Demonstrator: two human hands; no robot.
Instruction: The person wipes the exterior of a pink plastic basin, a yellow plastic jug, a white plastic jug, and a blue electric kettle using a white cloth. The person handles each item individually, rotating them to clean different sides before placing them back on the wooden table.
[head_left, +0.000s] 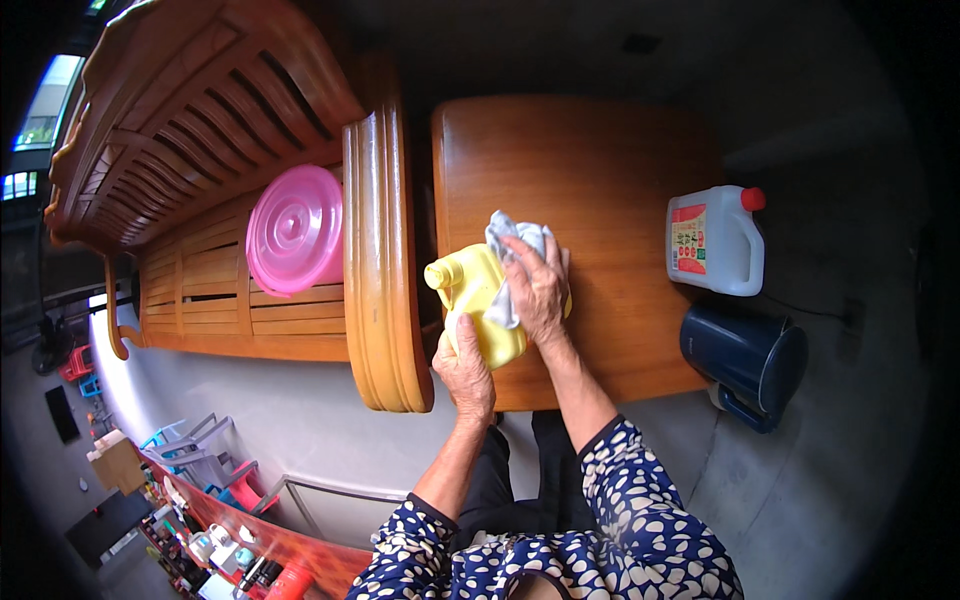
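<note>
A yellow plastic bottle (pixel 478 300) with a yellow cap lies tilted at the left front corner of a small wooden table (pixel 600 170). My left hand (pixel 464 368) grips the bottle's lower end from below. My right hand (pixel 537 287) presses a pale grey-white cloth (pixel 512 237) against the bottle's upper side; part of the cloth sticks out above my fingers.
A white jug (pixel 712 240) with a red cap and a red label lies on the floor right of the table, with a dark blue jug (pixel 745 358) in front of it. A wooden slatted bench (pixel 250 190) at the left carries a pink round lid (pixel 295 229).
</note>
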